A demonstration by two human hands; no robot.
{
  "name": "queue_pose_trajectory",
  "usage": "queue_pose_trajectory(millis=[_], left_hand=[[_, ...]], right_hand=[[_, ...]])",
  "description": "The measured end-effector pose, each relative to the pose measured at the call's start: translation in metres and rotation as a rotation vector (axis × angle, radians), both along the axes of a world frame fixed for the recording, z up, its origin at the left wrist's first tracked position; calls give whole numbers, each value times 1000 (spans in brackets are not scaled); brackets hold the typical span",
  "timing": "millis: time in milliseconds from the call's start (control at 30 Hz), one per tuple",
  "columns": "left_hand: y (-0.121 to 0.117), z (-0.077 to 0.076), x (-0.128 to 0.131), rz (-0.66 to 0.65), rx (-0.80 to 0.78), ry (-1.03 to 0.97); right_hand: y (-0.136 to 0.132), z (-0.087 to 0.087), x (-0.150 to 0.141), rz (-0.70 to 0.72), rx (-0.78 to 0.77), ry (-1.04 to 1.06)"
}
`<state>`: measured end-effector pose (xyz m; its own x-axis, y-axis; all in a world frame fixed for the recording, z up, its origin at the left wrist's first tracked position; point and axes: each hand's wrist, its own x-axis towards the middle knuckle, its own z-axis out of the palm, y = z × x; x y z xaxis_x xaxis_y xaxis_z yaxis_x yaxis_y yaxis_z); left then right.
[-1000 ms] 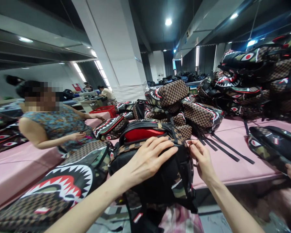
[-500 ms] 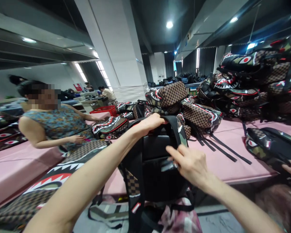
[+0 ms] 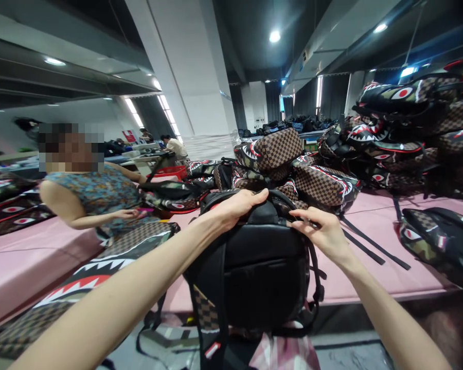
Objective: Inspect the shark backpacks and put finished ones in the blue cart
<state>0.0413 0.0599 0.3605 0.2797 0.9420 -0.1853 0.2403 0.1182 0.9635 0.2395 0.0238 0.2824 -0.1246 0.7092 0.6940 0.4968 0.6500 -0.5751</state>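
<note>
A backpack (image 3: pixel 264 288) stands upright in front of me, its black padded back facing me and brown checks on its side. My left hand (image 3: pixel 247 203) is closed over the top of it, by the black top handle (image 3: pixel 263 211). At the upper right edge my right hand (image 3: pixel 320 228) is pinched, fingertips against the bag near its strap. A small dark thing shows within those fingers, too small to name. One shoulder strap (image 3: pixel 220 308) hangs down the bag's left side.
Checked backpacks with shark faces are piled on the pink table (image 3: pixel 364 280), with a tall stack (image 3: pixel 401 131) at right. Another backpack (image 3: pixel 440 241) lies by a hand at the right edge. A co-worker (image 3: pixel 96 195) sits left, beyond a large shark-print bag (image 3: pixel 85 282).
My right hand has moved up from the back panel to the bag's upper right edge. The right shoulder strap no longer crosses the panel's top. The co-worker's bag has shifted.
</note>
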Motion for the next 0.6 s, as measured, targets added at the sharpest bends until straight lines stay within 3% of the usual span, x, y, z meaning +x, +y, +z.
queue_pose_trajectory(millis=[133,367,433,500,600], left_hand=[[-2,-1,2,18,40,-24],[-3,-6,-2,25,7,-103],[-2,-7,-2,22,17,-107],[-2,-7,-2,23,26,-99],[1,-8,-2,17,21,-90]], right_hand=[[-9,2,-7,-175,295,-214],[-1,12,-22,-214,496,-423],[0,16,-23,-177,458,-482],[-1,21,-20,-21,348,-466],[-2,28,-8,234,145,-223]])
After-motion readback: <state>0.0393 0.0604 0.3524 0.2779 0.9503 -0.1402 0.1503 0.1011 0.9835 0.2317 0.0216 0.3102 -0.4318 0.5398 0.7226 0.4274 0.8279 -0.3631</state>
